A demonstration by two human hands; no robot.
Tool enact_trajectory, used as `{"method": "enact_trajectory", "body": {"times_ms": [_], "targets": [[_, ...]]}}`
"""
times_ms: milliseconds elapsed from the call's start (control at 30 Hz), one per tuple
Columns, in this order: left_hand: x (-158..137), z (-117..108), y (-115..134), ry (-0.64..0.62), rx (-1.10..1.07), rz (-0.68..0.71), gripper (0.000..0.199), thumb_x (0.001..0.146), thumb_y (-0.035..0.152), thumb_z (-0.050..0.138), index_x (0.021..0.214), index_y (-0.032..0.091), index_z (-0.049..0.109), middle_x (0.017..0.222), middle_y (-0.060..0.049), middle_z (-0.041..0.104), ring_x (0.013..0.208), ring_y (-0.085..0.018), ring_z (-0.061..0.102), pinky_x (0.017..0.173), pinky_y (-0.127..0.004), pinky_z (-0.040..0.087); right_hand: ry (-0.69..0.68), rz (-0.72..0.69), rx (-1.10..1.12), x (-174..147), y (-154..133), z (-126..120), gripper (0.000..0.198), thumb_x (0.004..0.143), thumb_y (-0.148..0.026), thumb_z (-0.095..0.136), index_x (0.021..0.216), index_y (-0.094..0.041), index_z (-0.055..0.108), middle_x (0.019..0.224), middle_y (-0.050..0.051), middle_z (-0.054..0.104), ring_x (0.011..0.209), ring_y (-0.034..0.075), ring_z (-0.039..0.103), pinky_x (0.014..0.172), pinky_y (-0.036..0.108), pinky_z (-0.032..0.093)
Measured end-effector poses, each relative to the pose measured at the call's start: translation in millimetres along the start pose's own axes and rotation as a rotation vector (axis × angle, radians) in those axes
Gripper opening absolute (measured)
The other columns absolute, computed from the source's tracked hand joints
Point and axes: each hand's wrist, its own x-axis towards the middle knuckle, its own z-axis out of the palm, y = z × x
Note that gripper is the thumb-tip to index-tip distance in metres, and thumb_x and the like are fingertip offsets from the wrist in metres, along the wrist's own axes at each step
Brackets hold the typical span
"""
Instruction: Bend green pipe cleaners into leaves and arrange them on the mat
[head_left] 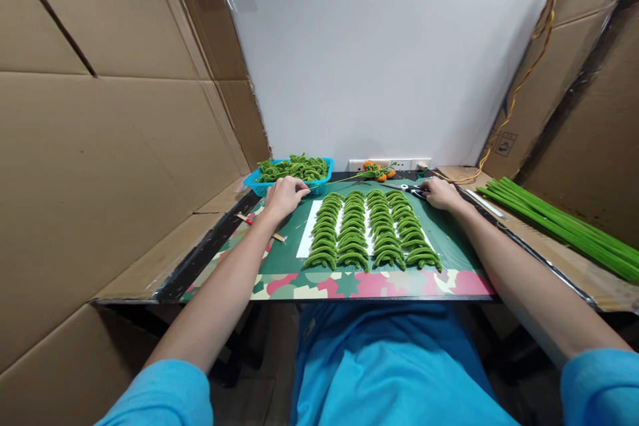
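Note:
My left hand is closed in a pinch in front of the blue basket, at the end of a thin green stem. This stem leads right to a sprig of orange flowers lying at the back of the table. At the back right, my right hand is closed around the black handles of the scissors, whose blades point left. Between my arms, curved fuzzy green pieces lie in several columns on a white sheet.
More fuzzy green pieces fill the basket. Long green stems lie in a bundle at the right, beside a white strip. A stick with red wrapping lies at left. Cardboard walls flank the table; sockets line the back wall.

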Motion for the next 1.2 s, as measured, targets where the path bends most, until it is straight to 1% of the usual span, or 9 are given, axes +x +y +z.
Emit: {"method": "enact_trajectory", "body": {"times_ms": [167,300,400,467,600,733,833,1000,1200], "targets": [[-2,-1,1,0.000,-0.002,-0.002,0.017,0.094,0.037,0.075,0.100,0.027,0.088,0.109,-0.008,0.084,0.104,-0.031,0.074,0.083,-0.034,0.052,-0.003,0.005,-0.016,-1,-2,0,0.029,0.102,-0.025,0.059,0.126,-0.024,0.075,0.128,0.014,0.072,0.123,0.032,0.065,0.096,0.040,0.050],[-2,-1,2,0.015,-0.004,-0.018,0.018,0.094,0.038,0.075,0.101,0.027,0.087,0.109,-0.009,0.084,0.104,-0.031,0.074,0.084,-0.035,0.052,-0.001,0.032,-0.037,-1,-4,-1,0.031,0.103,-0.039,0.066,0.125,-0.018,0.069,0.131,0.011,0.069,0.119,0.028,0.066,0.104,0.049,0.052],[-2,1,1,0.038,-0.004,-0.043,0.021,0.097,0.040,0.071,0.104,0.026,0.086,0.112,-0.009,0.083,0.107,-0.031,0.073,0.086,-0.036,0.052,0.015,0.024,-0.027,-4,-7,-5,0.020,0.096,-0.025,0.066,0.113,-0.015,0.068,0.108,0.011,0.073,0.106,0.029,0.068,0.105,0.048,0.044],[-2,1,1,0.045,-0.003,-0.060,0.022,0.098,0.041,0.070,0.105,0.026,0.085,0.112,-0.010,0.083,0.109,-0.031,0.073,0.088,-0.036,0.052,0.060,0.016,-0.012,-6,-9,-8,0.025,0.087,-0.014,0.062,0.111,-0.014,0.065,0.095,0.012,0.073,0.100,0.031,0.068,0.102,0.046,0.035],[-2,2,2,0.041,0.000,-0.084,0.022,0.097,0.043,0.071,0.104,0.026,0.084,0.110,-0.010,0.083,0.109,-0.032,0.072,0.088,-0.036,0.052,0.197,0.023,0.040,-11,-14,-15,0.035,0.083,-0.014,0.057,0.118,-0.013,0.055,0.103,0.018,0.074,0.102,0.035,0.067,0.099,0.044,0.029],[-1,2,0,0.023,-0.009,-0.091,0.023,0.097,0.044,0.071,0.103,0.026,0.084,0.109,-0.009,0.083,0.107,-0.030,0.072,0.087,-0.035,0.052,0.338,0.069,0.133,-13,-16,-21,0.031,0.094,-0.024,0.052,0.124,-0.015,0.048,0.115,0.021,0.074,0.110,0.036,0.066,0.101,0.045,0.029],[0,3,-3,0.005,-0.012,-0.095,0.024,0.097,0.047,0.071,0.099,0.026,0.083,0.107,-0.009,0.083,0.104,-0.029,0.073,0.085,-0.034,0.051,0.424,0.117,0.191,-14,-16,-23,0.031,0.099,-0.031,0.048,0.126,-0.017,0.045,0.118,0.021,0.074,0.109,0.036,0.066,0.104,0.047,0.028],[-1,0,-3,-0.055,0.003,-0.094,0.028,0.092,0.050,0.076,0.086,0.024,0.080,0.097,-0.010,0.082,0.095,-0.029,0.073,0.079,-0.033,0.049,0.537,0.177,0.370,-19,-18,-30,0.029,0.093,-0.035,0.057,0.118,-0.022,0.050,0.110,0.015,0.077,0.103,0.034,0.066,0.106,0.049,0.028],[0,0,-3,-0.103,0.027,-0.075,0.024,0.086,0.048,0.081,0.084,0.024,0.078,0.098,-0.009,0.081,0.096,-0.029,0.073,0.076,-0.032,0.049,0.606,0.173,0.413,-25,-29,-39,0.051,0.087,-0.062,0.066,0.116,-0.023,0.051,0.117,0.017,0.074,0.114,0.038,0.063,0.103,0.049,0.031]]}}
